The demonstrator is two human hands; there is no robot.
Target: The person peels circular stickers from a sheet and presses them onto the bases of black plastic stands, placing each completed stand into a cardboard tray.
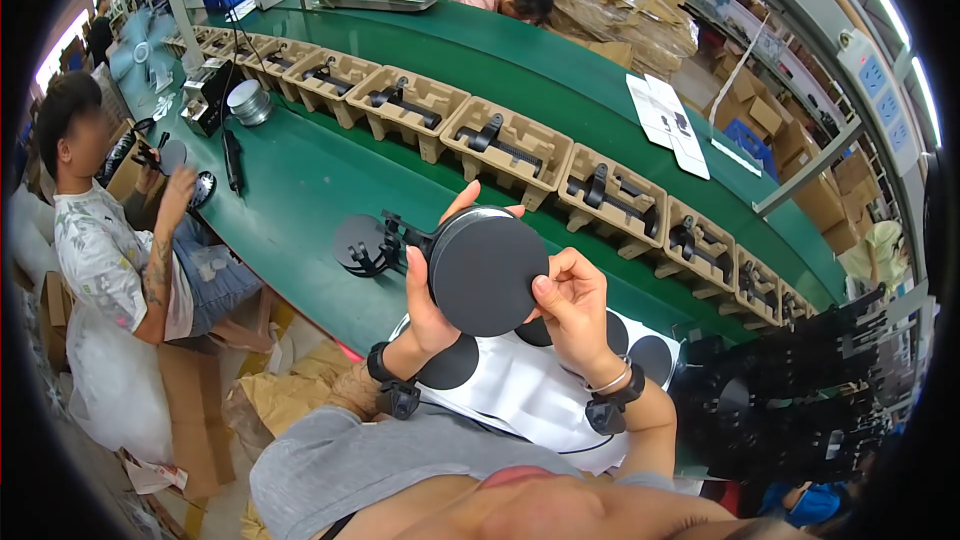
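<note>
A round base (466,223) with a silvery edge is in my left hand (432,305), its fingers wrapped around the side. Over its face lies a flat black round pad (485,275). My right hand (573,308) pinches the pad's right edge between thumb and fingers. Beyond my left hand, a black bracket (385,240) with clips and a round plate stands at the base's left; I cannot make out how they join. Below my hands is a white sheet (510,390) bearing several black round pads (652,355), partly hidden by my arms.
A row of brown moulded trays (510,150) with black parts runs along the green bench (300,230). To the left are a black power screwdriver (233,160), a stack of silvery discs (249,103) and a seated co-worker (110,250). Black parts (770,400) crowd the right side.
</note>
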